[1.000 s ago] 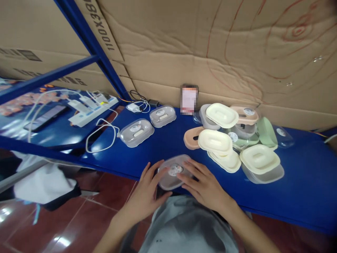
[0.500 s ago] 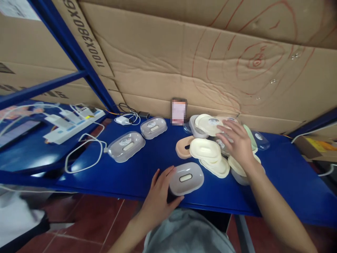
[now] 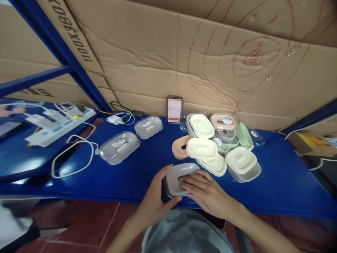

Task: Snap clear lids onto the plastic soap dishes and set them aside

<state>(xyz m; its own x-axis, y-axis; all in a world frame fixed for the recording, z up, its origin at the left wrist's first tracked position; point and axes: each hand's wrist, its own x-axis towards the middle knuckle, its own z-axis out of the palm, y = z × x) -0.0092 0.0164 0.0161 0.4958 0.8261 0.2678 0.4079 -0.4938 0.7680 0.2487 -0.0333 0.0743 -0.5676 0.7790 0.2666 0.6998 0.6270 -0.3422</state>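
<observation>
I brace the grey soap box (image 3: 181, 177) at the blue table's (image 3: 276, 182) near edge: left hand (image 3: 155, 200) grips its side, right hand (image 3: 207, 193) presses flat on top to seat it.

The right hand (image 3: 207, 192) covers the near part of the grey soap box (image 3: 179, 175), hiding its slot; the left hand (image 3: 155, 200) hides its left wall. The small card (image 3: 174, 109) against the cardboard is blurred out. Labels on the clear lids (image 3: 119, 147) are too small to read. The picture's bottom edge cuts both forearms.
</observation>
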